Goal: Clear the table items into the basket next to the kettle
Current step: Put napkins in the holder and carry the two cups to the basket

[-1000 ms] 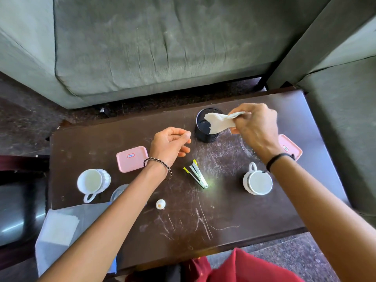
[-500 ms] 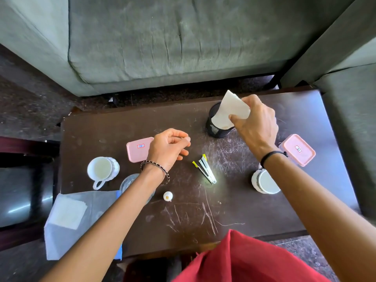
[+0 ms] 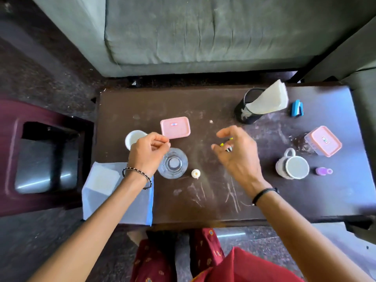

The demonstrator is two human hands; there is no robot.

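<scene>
A black mesh holder (image 3: 245,112) stands at the back right of the dark table (image 3: 213,200) with a white napkin (image 3: 268,100) stuck in it. My right hand (image 3: 237,153) hovers open over a bundle of yellow-tipped pens (image 3: 226,145), which it partly hides. My left hand (image 3: 149,153) has its fingers curled together beside a clear glass (image 3: 173,163); I see nothing in it. A light blue bag-like container (image 3: 114,192) sits at the table's front left corner. No kettle is in view.
On the table are two pink-lidded boxes (image 3: 175,127) (image 3: 323,140), a white cup (image 3: 133,137), a white mug (image 3: 293,166), a blue stapler (image 3: 297,107), a purple bottle (image 3: 323,171) and a small white cap (image 3: 195,173). A grey sofa (image 3: 203,31) stands behind, a dark red stool (image 3: 40,155) to the left.
My right hand let go of the white napkin, which now stands in the mesh holder, and drew back over the pens. The left hand kept its curled pose. The view widened.
</scene>
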